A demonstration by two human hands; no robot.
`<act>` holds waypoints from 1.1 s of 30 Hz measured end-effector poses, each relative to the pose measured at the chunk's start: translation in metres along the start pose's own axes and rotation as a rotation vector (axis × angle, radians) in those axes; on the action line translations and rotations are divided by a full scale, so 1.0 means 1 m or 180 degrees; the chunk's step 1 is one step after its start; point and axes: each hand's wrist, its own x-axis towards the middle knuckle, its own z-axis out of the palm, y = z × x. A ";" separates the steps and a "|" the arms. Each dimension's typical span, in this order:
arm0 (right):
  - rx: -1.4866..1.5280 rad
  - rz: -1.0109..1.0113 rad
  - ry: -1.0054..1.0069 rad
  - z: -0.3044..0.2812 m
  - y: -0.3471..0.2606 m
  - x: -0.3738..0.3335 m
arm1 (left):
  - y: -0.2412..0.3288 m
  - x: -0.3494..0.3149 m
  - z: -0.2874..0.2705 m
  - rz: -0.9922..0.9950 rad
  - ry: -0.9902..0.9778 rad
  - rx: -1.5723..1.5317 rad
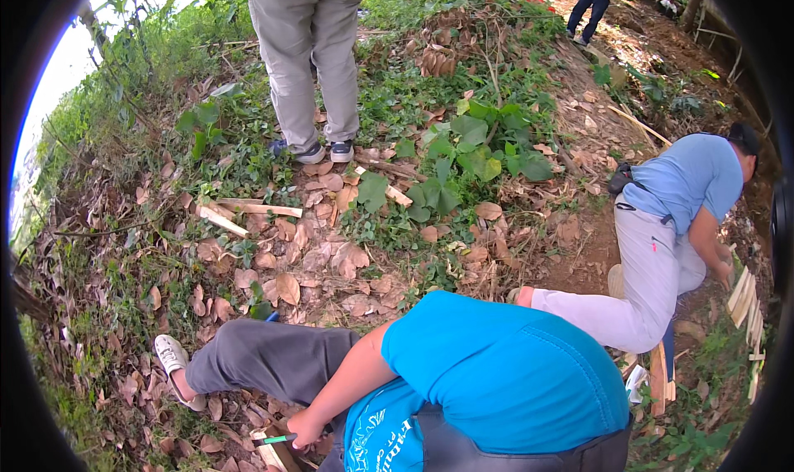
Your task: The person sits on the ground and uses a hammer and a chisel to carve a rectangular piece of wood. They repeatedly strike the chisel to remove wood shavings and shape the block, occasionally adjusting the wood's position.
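Note:
Neither my left hand nor my right hand shows in the head view. Closest, at the lower edge, a person in a teal shirt (504,360) bends low over dark trousers, one leg stretched left to a pale shoe (172,360). That person's hand (306,429) grips a slim green pen-like tool (273,440) against a pale piece of wood (277,455). At right another person in a light blue shirt (686,178) kneels, hands reaching down beside a row of pale wooden sticks (747,302).
Dry brown leaves (331,261) and green plants (471,141) cover the sloping ground. Split wood pieces (240,211) lie left of centre, more wooden slats (658,381) at lower right. A person in beige trousers (310,50) stands ahead; another in dark trousers (587,15) stands farther off.

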 end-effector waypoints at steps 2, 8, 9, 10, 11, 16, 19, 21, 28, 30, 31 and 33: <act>0.0540 -0.0350 -0.0226 -0.014 0.005 -0.011 | 0.008 0.002 0.004 -0.0016 0.0002 -0.0034; 0.0351 -0.0718 -0.0155 -0.121 0.007 -0.115 | 0.014 0.012 0.018 -0.0099 -0.0038 -0.0077; 0.0138 -0.0520 -0.0042 -0.135 0.015 -0.125 | 0.015 0.015 0.020 -0.0097 -0.0031 -0.0115; 0.0025 -0.0376 0.0047 -0.142 0.024 -0.130 | 0.015 0.018 0.022 -0.0094 -0.0027 -0.0134; 0.0086 -0.0289 0.0099 -0.142 0.039 -0.133 | 0.014 0.021 0.025 -0.0077 -0.0023 -0.0143; 0.0200 0.0130 0.0230 -0.137 0.071 -0.128 | 0.000 0.048 0.046 -0.0016 -0.0069 -0.0389; 0.0262 0.0222 0.0032 -0.150 0.065 -0.104 | -0.022 0.067 0.049 0.0194 -0.0045 -0.0232; 0.0532 0.0342 -0.0082 -0.154 0.075 -0.109 | -0.005 0.054 0.050 -0.0151 -0.0303 -0.0090; 0.0763 0.0362 -0.0034 -0.155 0.088 -0.111 | 0.058 0.001 -0.002 -0.0670 -0.0397 0.0318; 0.0775 0.0310 -0.0031 -0.155 0.089 -0.109 | 0.045 0.012 0.010 -0.0493 -0.0521 0.0302; 0.0798 0.0284 -0.0043 -0.155 0.091 -0.108 | 0.043 0.015 0.015 -0.0397 -0.0590 0.0298; 0.0816 0.0210 -0.0069 -0.156 0.089 -0.104 | 0.024 0.023 0.034 -0.0091 -0.0223 0.0363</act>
